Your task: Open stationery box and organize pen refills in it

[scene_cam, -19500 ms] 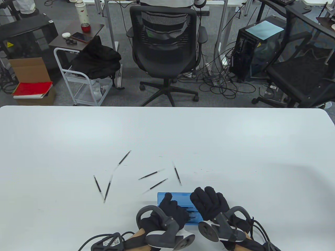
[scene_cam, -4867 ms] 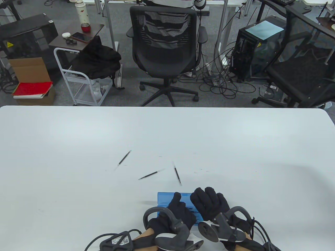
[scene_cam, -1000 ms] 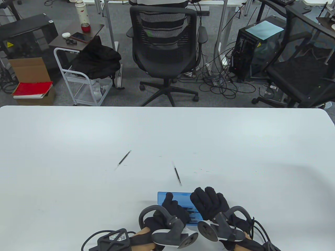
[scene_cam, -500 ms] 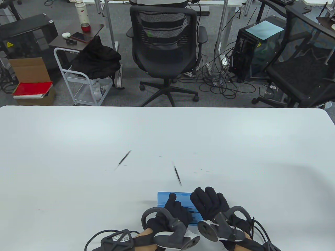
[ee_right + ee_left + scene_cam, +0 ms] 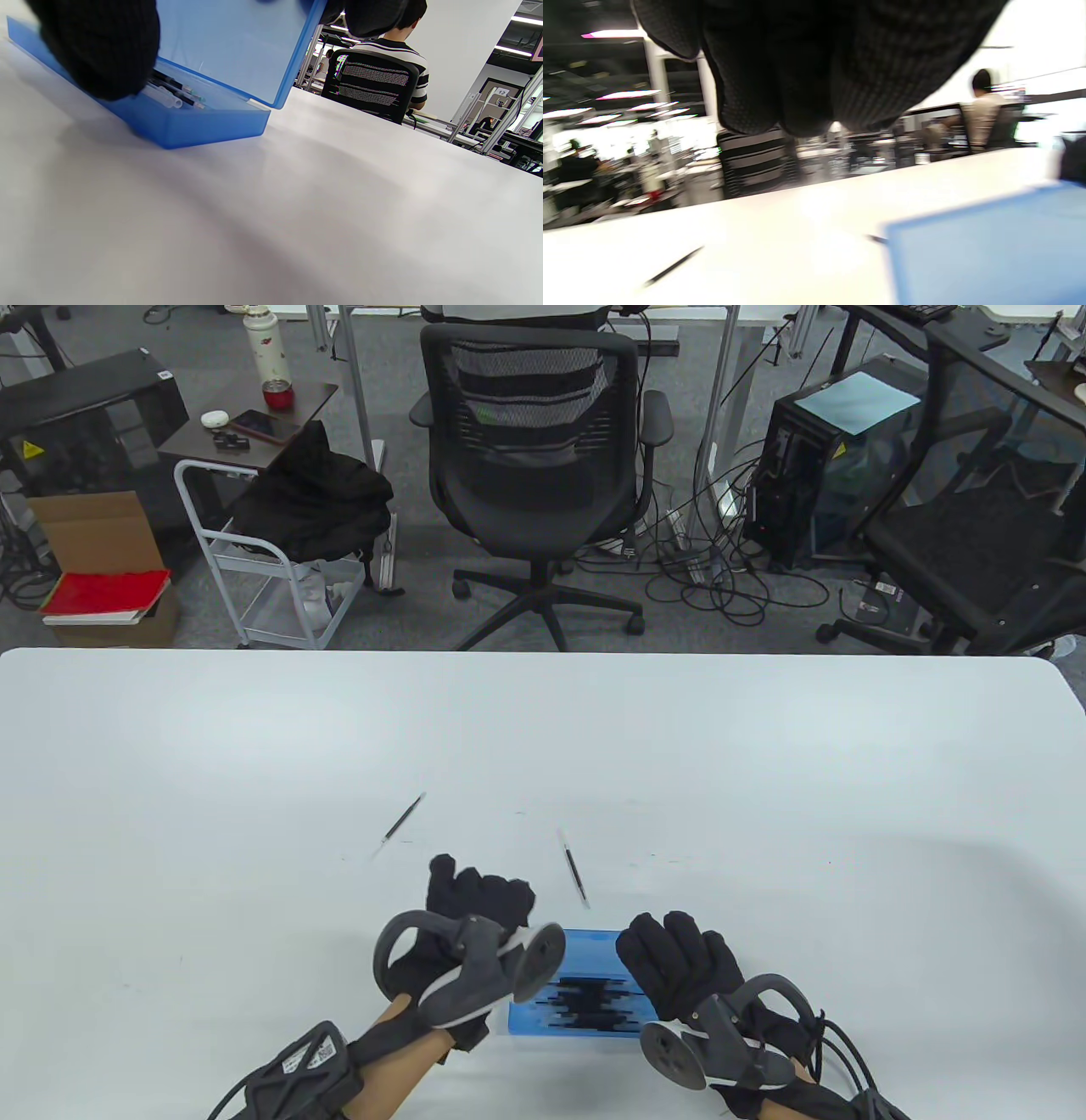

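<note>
Legible text: the number "12" on a small white sign (image 5: 502, 91) in the background of the right wrist view. All other labels are too small to read.

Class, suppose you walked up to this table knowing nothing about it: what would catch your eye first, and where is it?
First the blue stationery box at the table's near edge, its lid propped open by the right hand, with pen refills already lying inside. Next the left hand, lifted just left of the box. Beyond it two loose refills lie on the white table: one near the box, another farther left.
</note>
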Tool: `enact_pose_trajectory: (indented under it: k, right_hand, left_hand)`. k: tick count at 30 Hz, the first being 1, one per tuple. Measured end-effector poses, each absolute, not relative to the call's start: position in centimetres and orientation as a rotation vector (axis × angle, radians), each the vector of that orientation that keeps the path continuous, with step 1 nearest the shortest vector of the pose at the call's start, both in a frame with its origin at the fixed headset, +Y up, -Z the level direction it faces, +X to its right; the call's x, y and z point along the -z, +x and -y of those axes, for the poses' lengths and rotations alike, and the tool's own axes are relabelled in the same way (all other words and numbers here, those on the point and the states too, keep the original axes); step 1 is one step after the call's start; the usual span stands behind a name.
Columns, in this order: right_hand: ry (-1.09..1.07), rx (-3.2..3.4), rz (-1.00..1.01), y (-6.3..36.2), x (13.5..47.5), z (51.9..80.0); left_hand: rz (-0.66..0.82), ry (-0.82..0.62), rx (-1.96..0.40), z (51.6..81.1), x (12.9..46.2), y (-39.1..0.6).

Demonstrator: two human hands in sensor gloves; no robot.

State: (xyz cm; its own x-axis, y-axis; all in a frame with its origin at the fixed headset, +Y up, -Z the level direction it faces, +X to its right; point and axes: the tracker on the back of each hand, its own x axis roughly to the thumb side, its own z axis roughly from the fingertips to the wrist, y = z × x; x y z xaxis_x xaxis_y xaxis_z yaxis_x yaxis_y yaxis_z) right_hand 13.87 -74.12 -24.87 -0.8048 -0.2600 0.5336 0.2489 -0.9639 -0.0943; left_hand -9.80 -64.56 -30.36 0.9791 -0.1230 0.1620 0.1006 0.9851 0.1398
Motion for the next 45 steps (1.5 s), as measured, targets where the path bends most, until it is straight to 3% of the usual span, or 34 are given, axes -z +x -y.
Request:
enact_pose_trajectory:
  k: [6,14,23,45]
  right_hand:
    - [-0.818,2.754,-0.028,13.9,24.9,74.1]
    - [-0.82,2.757,-0.025,13.9,24.9,74.1]
    - [-0.824,2.759,-0.022,13.9,24.9,74.2]
    - [-0.826,2.763,-0.018,13.9,25.0,74.2]
  left_hand:
    - [-0.103,0.004,0.07,66.1,35.6,-15.1]
    - [-0.273,-0.107,0.01,70.5,39.6,-19.6]
    - [-0.342,-0.158,0.045,73.0,41.6,-20.7]
    - [-0.367,-0.199,0.068,74.7,42.9,-21.4]
